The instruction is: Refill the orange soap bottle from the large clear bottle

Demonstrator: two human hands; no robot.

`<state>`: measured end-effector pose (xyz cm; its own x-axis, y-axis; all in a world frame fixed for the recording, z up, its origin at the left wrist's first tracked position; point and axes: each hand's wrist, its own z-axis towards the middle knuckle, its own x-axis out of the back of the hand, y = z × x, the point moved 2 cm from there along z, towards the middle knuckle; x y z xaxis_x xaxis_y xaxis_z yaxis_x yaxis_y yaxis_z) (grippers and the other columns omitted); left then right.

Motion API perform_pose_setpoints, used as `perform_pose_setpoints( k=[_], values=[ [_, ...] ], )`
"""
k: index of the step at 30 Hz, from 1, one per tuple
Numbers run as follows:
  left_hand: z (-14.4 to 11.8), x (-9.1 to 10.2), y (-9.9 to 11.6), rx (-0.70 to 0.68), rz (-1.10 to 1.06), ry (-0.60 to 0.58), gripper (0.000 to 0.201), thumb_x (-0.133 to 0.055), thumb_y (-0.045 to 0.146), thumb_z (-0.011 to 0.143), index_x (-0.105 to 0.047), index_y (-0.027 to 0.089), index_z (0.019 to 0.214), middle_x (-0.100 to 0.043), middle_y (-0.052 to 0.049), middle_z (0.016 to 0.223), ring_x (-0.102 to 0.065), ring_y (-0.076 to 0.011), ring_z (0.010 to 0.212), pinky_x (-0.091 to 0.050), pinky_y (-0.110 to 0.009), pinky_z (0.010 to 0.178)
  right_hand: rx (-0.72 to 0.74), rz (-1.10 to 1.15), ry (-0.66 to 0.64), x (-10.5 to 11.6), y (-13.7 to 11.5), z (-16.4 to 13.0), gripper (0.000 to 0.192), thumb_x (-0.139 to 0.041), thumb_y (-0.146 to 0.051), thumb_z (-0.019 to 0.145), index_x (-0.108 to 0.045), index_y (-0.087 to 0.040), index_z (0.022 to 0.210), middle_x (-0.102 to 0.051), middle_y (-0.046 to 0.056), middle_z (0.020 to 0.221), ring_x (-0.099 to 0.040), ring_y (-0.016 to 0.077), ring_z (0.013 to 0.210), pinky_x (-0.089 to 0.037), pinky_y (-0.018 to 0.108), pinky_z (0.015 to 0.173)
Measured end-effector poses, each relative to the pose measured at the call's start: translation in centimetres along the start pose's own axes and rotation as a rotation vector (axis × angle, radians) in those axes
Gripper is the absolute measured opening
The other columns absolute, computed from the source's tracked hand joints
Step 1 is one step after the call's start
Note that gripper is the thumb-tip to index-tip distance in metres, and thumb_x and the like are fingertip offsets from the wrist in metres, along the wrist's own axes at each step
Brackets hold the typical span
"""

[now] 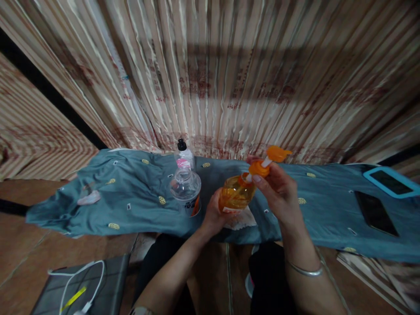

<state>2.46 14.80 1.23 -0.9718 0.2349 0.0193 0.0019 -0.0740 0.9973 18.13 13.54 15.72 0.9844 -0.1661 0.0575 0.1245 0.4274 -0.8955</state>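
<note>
My left hand point(215, 214) grips the base of a tilted bottle of orange liquid point(236, 194), held above the blue-grey cloth point(131, 192). Fingers of my right hand point(278, 190) are closed around the bottle's orange pump cap point(269, 161) at its collar; the pump head points right. A white tissue or paper point(241, 221) lies on the cloth just under the bottle. Left of my hands an open clear bottle point(185, 187) stands on the cloth, and behind it a small clear bottle with a black cap point(183, 155).
A dark phone point(376, 213) and a tablet in a light-blue case point(392, 181) lie on the cloth at right. A pale scrap point(88, 199) rests at left. Striped curtain point(229, 78) hangs behind. Bottom left, a white cable point(82, 280) lies on a dark case.
</note>
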Motion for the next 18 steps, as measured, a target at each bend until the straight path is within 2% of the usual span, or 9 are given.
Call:
perform_pose_setpoints(
  k=[3, 9, 13, 18],
  values=[
    [0.2, 0.0, -0.4, -0.006, 0.017, 0.016, 0.092, -0.094, 0.037, 0.062, -0.050, 0.023, 0.142, -0.064, -0.012, 0.138, -0.058, -0.0348, 0.133, -0.048, -0.054, 0.114, 0.058, 0.026, 0.054, 0.0, -1.3, 0.6, 0.026, -0.079, -0.043, 0.086, -0.072, -0.031, 0.109, -0.076, 0.002, 0.118, -0.069, 0.0191, 0.113, -0.055, 0.033, 0.098],
    [0.5, 0.0, -0.9, -0.030, 0.013, 0.014, 0.092, -0.094, 0.036, 0.061, -0.051, 0.025, 0.142, -0.064, -0.011, 0.137, -0.058, -0.0345, 0.133, -0.046, -0.056, 0.115, 0.105, -0.029, 0.063, -0.1, -4.4, 2.2, 0.025, -0.085, -0.043, 0.080, -0.072, -0.029, 0.096, -0.076, -0.001, 0.091, -0.072, 0.0167, 0.085, -0.059, 0.028, 0.076],
    [0.7, 0.0, -1.1, -0.051, 0.011, -0.007, 0.091, -0.093, 0.038, 0.062, -0.051, 0.024, 0.142, -0.064, -0.012, 0.137, -0.057, -0.0344, 0.133, -0.045, -0.056, 0.116, 0.165, -0.048, 0.074, 0.5, -6.4, 2.8, 0.028, -0.082, -0.046, 0.083, -0.072, -0.029, 0.103, -0.079, 0.000, 0.097, -0.075, 0.0188, 0.091, -0.060, 0.032, 0.083],
    [1.0, -0.2, -1.4, -0.078, 0.014, -0.007, 0.090, -0.093, 0.037, 0.062, -0.052, 0.023, 0.141, -0.064, -0.012, 0.135, -0.058, -0.0340, 0.131, -0.045, -0.055, 0.115, 0.286, -0.163, 0.191, 0.9, -8.4, 2.3, 0.018, -0.082, -0.031, 0.082, -0.072, -0.028, 0.096, -0.073, -0.001, 0.091, -0.069, 0.0174, 0.087, -0.057, 0.031, 0.081]
  ],
)
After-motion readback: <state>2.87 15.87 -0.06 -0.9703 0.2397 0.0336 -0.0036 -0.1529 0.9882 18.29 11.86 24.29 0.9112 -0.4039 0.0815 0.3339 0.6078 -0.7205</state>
